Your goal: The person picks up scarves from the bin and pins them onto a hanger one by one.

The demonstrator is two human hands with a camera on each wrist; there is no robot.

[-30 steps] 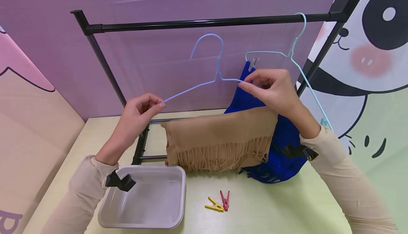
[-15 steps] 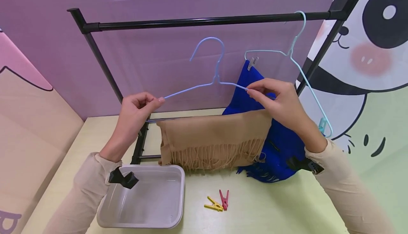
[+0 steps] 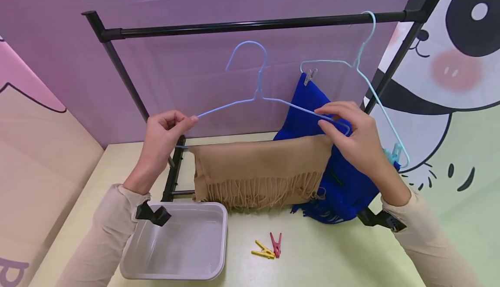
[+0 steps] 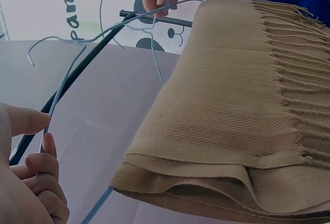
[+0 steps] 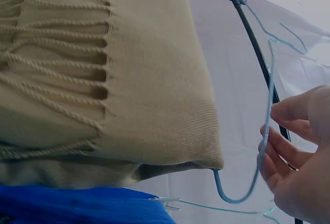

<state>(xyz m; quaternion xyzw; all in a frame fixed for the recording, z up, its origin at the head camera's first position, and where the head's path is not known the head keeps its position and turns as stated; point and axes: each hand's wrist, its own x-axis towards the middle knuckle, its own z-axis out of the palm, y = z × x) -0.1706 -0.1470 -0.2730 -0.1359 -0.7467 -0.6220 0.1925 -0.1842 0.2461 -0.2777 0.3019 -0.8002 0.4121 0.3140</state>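
Note:
A blue wire clothes hanger [image 3: 259,80] is held up between both hands, its hook pointing up below the rack bar. Over its lower bar hangs a folded tan fringed scarf [image 3: 258,161]. My left hand [image 3: 161,141] pinches the hanger's left shoulder between thumb and fingers. Near the right end, my right hand [image 3: 357,141] has thumb and fingers loosely round the wire, also seen from behind the hanger's curved corner [image 5: 234,199] in the right wrist view. Behind hangs a blue scarf [image 3: 336,202], clipped to a light teal hanger [image 3: 374,90], partly hidden by the tan one.
The black rack's top bar [image 3: 234,29] spans the back, with the teal hanger hooked at its right. A grey plastic basin [image 3: 224,243] stands front left. A yellow clothespin [image 3: 263,253] and a red clothespin [image 3: 276,245] lie on the table [image 3: 320,261].
My right hand has slid outward along the hanger's right shoulder, its hold now looser. Hanger and tan scarf have shifted slightly left, and the hanger's right end now shows.

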